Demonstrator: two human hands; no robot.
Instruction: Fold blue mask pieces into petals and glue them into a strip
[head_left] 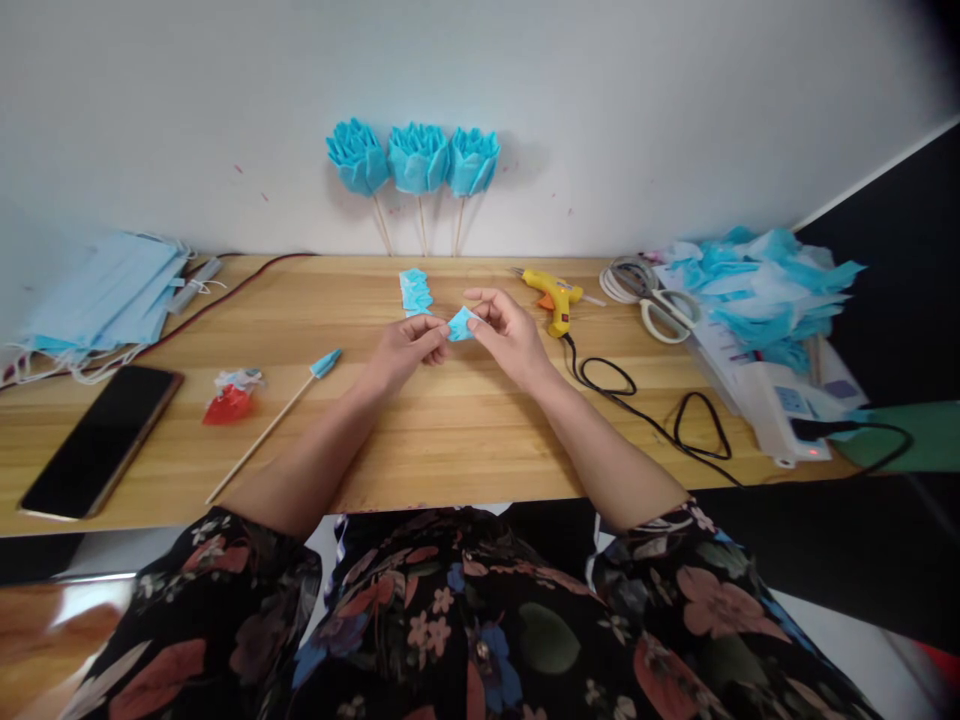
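Observation:
Between my two hands is a small blue fabric petal (460, 324), held above the middle of the table. My left hand (411, 350) pinches its left edge, fingers curled. On the other side, my right hand (510, 335) grips it between thumb and fingers. Just behind my hands lie several cut blue petals (415, 291) in a short row. To the left, a thin wooden stick (262, 434) with a rolled blue tip (325, 363) rests on the wood. A yellow glue gun (555, 297) lies to the right of my right hand.
Three blue fabric flowers (418, 160) on sticks lean against the wall. Face masks (112, 290), a phone (101, 440) and a red packet (231, 398) lie left. Scissors (667, 314), blue scraps (765, 280), a power strip (787, 415) and the glue gun's black cord (637, 405) occupy the right.

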